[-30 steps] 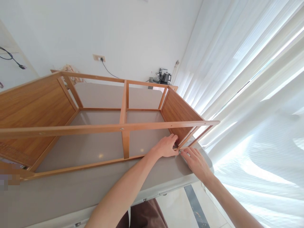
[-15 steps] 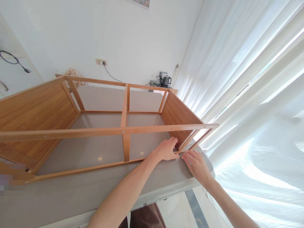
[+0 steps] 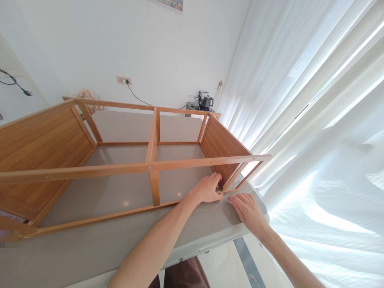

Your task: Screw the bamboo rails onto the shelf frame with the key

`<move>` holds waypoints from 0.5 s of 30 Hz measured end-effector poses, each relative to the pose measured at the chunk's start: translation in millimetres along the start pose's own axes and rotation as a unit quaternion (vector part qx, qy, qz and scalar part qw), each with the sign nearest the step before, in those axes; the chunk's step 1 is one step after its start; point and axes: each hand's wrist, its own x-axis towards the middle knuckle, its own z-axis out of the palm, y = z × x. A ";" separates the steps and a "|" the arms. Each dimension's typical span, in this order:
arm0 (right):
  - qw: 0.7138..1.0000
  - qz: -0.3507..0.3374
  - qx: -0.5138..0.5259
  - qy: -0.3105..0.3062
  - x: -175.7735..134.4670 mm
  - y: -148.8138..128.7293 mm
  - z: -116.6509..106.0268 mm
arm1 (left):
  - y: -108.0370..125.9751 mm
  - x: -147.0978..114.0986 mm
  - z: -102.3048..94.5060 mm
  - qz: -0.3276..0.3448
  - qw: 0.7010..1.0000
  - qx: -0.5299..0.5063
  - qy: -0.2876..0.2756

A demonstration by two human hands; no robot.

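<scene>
A wooden rack frame (image 3: 180, 163) lies on its side on a grey-topped table (image 3: 114, 244), with solid panels at both ends and a divider in the middle. My left hand (image 3: 207, 189) is closed around the near lower rail by the right corner, its fingers reaching inside the frame. Just right of that corner, my right hand (image 3: 247, 210) pinches a small dark metal piece (image 3: 228, 197) between thumb and fingers. The piece is too small to name exactly, and the fingers hide part of it. A short gap separates it from the rail.
White curtains (image 3: 300, 100) hang close along the right side. Behind the frame stand a kettle (image 3: 207, 102) on a dark stand and a wall socket (image 3: 123, 80) with a plugged-in cord. The table's near edge (image 3: 210, 241) runs in front of my legs.
My right hand has drawn slightly back from the frame's corner with the small metal piece. My left hand keeps its hold on the rail. The whole view has shifted a little.
</scene>
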 end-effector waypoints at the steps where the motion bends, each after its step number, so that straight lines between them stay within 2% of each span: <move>1: 1.000 0.002 -0.001 -0.002 0.3 -0.8 -0.3 | 0.0 0.1 -0.2 0.001 1.000 0.000 -0.001; 7: 1.000 0.025 -0.003 0.008 5.2 -2.2 2.7 | -0.1 0.8 0.8 0.001 1.000 0.009 0.006; 15: 0.999 0.009 -0.038 0.002 9.8 0.3 6.4 | 1.1 1.1 -0.1 -0.005 1.000 -0.001 0.001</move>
